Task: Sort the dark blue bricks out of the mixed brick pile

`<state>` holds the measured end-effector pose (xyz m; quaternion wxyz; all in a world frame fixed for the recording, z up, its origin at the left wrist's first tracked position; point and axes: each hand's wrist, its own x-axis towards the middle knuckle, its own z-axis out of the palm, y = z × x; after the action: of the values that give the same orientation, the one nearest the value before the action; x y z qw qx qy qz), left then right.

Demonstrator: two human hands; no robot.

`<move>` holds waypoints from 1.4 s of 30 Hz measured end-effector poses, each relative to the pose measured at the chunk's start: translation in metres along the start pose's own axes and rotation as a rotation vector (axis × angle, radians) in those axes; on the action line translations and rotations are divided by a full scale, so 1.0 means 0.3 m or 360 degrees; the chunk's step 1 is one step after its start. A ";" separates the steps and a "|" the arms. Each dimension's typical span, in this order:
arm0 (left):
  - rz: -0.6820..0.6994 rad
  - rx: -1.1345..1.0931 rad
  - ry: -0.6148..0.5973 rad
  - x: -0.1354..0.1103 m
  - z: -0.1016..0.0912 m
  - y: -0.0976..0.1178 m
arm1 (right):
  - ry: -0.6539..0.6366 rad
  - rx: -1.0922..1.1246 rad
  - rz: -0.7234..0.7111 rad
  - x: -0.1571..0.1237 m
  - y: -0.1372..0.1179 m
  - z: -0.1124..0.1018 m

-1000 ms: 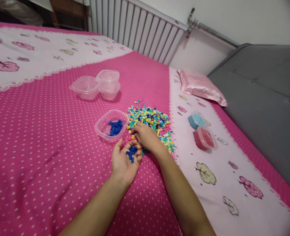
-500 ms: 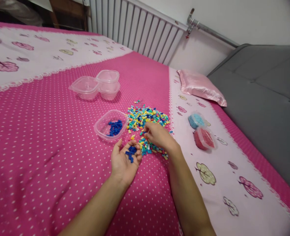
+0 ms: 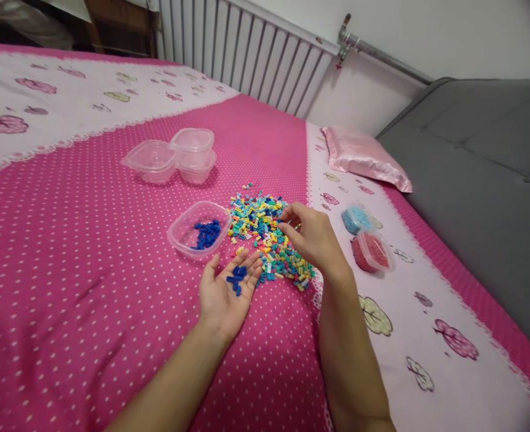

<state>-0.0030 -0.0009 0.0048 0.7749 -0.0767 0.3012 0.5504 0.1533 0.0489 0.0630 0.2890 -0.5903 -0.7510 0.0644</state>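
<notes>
Sheet (image 3: 89, 252) ran wide left of tub (image 3: 181, 233), left hand (image 3: 223, 297) lay spread under blue bricks (image 3: 237, 278), right hand (image 3: 314, 239) curled over pile (image 3: 255, 223), grip unclear, forearms (image 3: 170, 378) cropped near.

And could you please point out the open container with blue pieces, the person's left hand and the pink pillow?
Open container (image 3: 183, 233): head view, bare left part of its inside.
Left hand (image 3: 221, 299): head view, palm.
Pink pillow (image 3: 366, 157): head view, middle of its upper face.
</notes>
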 end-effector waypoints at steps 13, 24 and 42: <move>-0.0023 -0.0056 -0.0065 0.004 -0.009 -0.001 | 0.0087 0.0203 -0.0218 -0.031 -0.102 -0.056; -0.0030 -0.0056 -0.0067 0.007 -0.010 0.000 | -0.0123 0.0244 -0.0393 -0.043 -0.108 -0.057; 0.0002 -0.0047 -0.0031 0.015 -0.004 -0.005 | -0.0107 -0.0149 0.0147 0.024 0.017 0.071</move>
<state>-0.0012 0.0016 0.0010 0.7762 -0.0825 0.2854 0.5561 0.1458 0.0623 0.0457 0.2325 -0.6347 -0.7343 0.0623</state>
